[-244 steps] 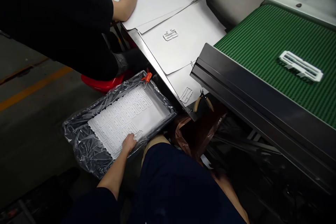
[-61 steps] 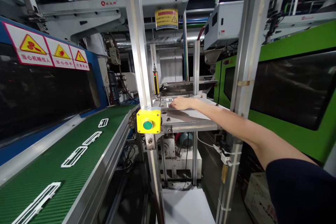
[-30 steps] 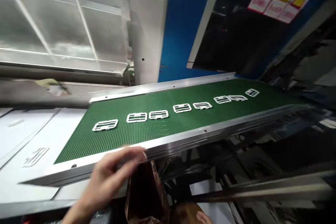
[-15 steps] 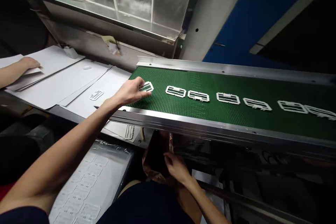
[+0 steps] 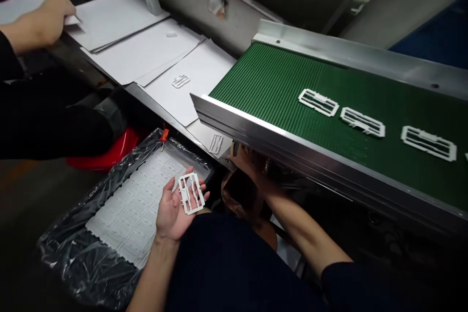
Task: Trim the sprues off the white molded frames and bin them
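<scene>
My left hand (image 5: 179,204) is turned palm up above the lined tray and holds a white plastic frame (image 5: 191,194) with inner bars, its fingers curled behind the part. My right hand (image 5: 244,160) reaches under the near end of the green conveyor belt (image 5: 252,83), beside a brown plastic-lined container (image 5: 239,192). Its fingers are partly hidden in shadow. Close by, another slatted white part (image 5: 215,144) lies on the ledge. More white frames (image 5: 318,102) rest on the belt to the right.
A tray (image 5: 47,243) lined with clear plastic holds rows of flat white parts. Paper sheets (image 5: 135,53) cover the bench, with a slatted white part (image 5: 181,81) on one. A co-worker's hand (image 5: 51,17) grips paper at left. The conveyor's metal rail (image 5: 278,141) runs between me and the belt.
My left hand has drawn back from the belt with a white plastic frame and turned palm up over the tray. My right hand has moved up under the conveyor edge. The view has swung left.
</scene>
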A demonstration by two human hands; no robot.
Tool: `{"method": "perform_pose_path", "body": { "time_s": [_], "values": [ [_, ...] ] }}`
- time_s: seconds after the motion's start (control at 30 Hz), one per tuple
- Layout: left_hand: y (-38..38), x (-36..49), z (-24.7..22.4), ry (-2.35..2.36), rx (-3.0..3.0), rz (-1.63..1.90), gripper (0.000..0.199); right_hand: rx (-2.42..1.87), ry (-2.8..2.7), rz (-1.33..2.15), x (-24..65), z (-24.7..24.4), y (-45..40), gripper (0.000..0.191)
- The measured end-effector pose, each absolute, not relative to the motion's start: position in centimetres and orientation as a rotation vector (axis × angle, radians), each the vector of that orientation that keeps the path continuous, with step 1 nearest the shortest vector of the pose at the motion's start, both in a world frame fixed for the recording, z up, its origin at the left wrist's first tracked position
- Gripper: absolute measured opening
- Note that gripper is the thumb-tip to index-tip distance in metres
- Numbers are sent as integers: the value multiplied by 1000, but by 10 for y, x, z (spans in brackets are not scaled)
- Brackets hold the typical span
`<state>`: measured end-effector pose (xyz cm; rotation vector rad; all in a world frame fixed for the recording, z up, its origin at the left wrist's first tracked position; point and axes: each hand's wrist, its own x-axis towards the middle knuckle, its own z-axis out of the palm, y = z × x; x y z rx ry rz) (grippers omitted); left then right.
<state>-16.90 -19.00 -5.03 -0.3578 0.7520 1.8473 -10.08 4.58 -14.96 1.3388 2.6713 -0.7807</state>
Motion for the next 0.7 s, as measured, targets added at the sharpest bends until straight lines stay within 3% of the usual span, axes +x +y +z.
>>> {"method": "perform_pose_path", "body": {
  "time_s": [0.23,0.53,0.7],
  "values": [
    [-178,-154,-53,659,-318,1751,42,1469,2539,-1056,-90,-154,59,64],
    [-169,-147,-52,616,-260,1620,40,1452,1945,-2049,22,-131,4,46],
    [-163,-142,-49,626,-248,1569,40,1447,1681,-2354,81,-114,-43,42]
  ]
}}
